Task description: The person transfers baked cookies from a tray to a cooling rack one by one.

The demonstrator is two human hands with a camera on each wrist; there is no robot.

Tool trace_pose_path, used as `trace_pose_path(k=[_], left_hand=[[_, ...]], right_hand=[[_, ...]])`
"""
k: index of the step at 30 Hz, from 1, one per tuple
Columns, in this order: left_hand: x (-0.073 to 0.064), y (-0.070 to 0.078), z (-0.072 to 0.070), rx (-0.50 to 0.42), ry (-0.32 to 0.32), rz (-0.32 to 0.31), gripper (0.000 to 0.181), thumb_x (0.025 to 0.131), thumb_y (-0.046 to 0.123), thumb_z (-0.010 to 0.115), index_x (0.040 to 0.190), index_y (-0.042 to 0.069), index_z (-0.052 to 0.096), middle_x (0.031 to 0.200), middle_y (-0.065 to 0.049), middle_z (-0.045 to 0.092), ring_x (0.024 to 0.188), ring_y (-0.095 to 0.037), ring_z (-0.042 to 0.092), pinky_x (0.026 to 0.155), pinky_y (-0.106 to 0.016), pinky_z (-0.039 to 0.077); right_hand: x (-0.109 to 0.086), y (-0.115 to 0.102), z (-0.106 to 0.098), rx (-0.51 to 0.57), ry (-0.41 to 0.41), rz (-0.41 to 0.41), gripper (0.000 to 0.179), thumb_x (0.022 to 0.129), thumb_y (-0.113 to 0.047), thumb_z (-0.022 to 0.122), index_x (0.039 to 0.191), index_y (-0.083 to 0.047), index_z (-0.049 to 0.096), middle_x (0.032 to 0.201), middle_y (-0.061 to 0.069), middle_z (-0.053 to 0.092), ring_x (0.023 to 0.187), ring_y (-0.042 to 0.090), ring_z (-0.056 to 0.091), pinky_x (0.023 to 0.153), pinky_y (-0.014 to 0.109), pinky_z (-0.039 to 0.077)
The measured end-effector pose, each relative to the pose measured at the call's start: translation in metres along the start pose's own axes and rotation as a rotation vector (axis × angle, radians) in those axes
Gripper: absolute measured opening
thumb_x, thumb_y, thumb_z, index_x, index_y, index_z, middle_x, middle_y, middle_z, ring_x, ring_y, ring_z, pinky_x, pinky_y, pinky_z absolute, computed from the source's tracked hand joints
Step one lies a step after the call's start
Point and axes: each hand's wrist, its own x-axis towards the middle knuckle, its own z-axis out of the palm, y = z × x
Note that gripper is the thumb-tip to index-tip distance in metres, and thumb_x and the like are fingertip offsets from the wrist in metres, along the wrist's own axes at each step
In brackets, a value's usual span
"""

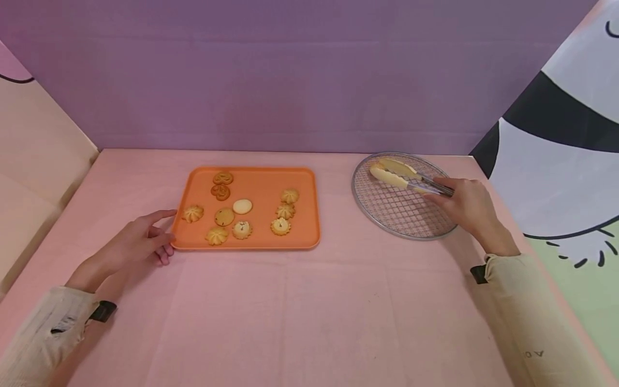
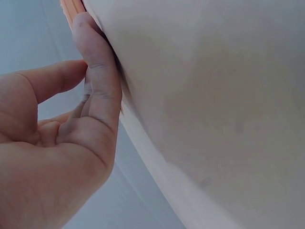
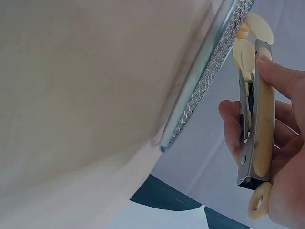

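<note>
My left hand (image 1: 140, 244) is at the left edge of an orange tray (image 1: 261, 174), touching it with index finger and thumb spread apart. Several cookies lie on the tray, among them two pretzel-shaped ones (image 1: 223, 178), a speckled round one (image 1: 224, 216), a pale oval one (image 1: 242, 206) and star-shaped ones (image 1: 193, 213). My right hand (image 1: 469, 207) grips metal tongs (image 3: 263, 129) with cream tips over a round wire rack (image 1: 403, 215). A small golden cookie piece (image 3: 243, 31) shows between the tongs' tips, mostly hidden by them.
A pink cloth (image 1: 329, 312) covers the table. A purple backdrop (image 1: 309, 80) rises behind it, and a printed panel (image 1: 561, 140) stands along the right side. The rack lies to the right of the tray, with a strip of cloth between them.
</note>
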Motion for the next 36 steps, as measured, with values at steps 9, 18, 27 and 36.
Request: trace_pose_path(k=[9,18,27,36], left_hand=[[0.0002,0.0012,0.0006,0.012,0.003,-0.007,0.069,0.099,0.0,0.056,0.155,-0.007,0.016,0.078,-0.014,0.066,0.063,-0.024,0.066,0.062,-0.033,0.06],[0.0011,0.0,0.0008,0.018,0.005,-0.011,0.069,0.099,0.001,0.056,0.155,-0.006,0.017,0.078,-0.013,0.066,0.063,-0.024,0.066,0.063,-0.033,0.06],[0.0008,0.0003,0.0009,0.02,0.003,-0.006,0.068,0.099,0.001,0.056,0.155,-0.006,0.017,0.078,-0.013,0.066,0.063,-0.024,0.066,0.062,-0.033,0.06],[0.0007,0.0005,0.0005,0.029,0.004,-0.003,0.068,0.099,0.0,0.056,0.154,-0.007,0.017,0.078,-0.013,0.066,0.062,-0.023,0.066,0.061,-0.034,0.06]], right_hand=[[-0.0015,0.0038,0.0027,0.009,-0.032,0.04,0.052,0.083,-0.024,0.082,0.124,0.004,0.067,0.067,0.017,0.064,0.062,0.027,0.046,0.052,0.035,0.029],[-0.0006,0.005,0.0043,0.01,-0.062,0.071,0.053,0.085,-0.024,0.08,0.127,0.004,0.065,0.088,0.028,0.069,0.072,0.031,0.051,0.057,0.037,0.034],[-0.0011,0.0033,0.0011,-0.008,-0.074,0.068,0.058,0.085,-0.03,0.08,0.128,0.006,0.063,0.071,0.018,0.065,0.066,0.029,0.05,0.052,0.035,0.032],[-0.0023,-0.0018,-0.0009,-0.023,-0.066,0.077,0.059,0.086,-0.032,0.079,0.129,0.005,0.062,0.097,0.03,0.068,0.076,0.034,0.053,0.057,0.037,0.037]])
